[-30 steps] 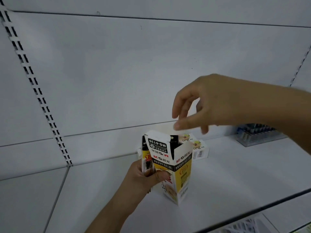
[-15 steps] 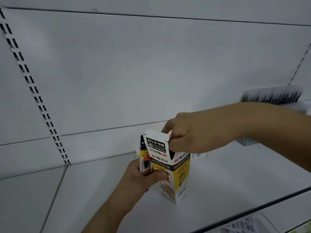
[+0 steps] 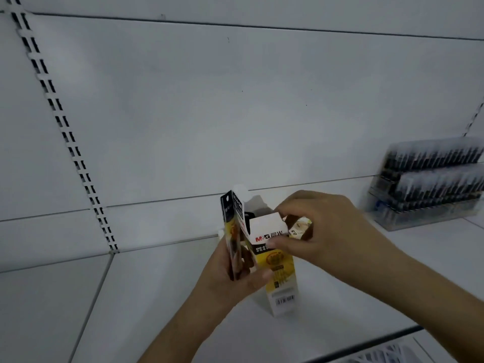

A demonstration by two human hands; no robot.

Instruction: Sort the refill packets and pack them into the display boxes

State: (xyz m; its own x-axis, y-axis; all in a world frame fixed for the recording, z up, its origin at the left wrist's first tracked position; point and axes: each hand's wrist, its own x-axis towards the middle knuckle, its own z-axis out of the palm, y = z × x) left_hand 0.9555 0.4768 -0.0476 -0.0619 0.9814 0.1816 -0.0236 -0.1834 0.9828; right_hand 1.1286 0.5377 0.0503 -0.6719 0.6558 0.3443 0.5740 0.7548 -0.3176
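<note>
now left grip (image 3: 235, 273) clasps refill packets (image 3: 234, 231) beside display box (image 3: 277, 271); right grip (image 3: 322, 231) pinches box flap (image 3: 267, 229).

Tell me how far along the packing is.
Done: the box stands on the shelf, top open. In hand: right hand pinches its flap; left hand holds packets beside it. Left: packets in, box closed.
</note>
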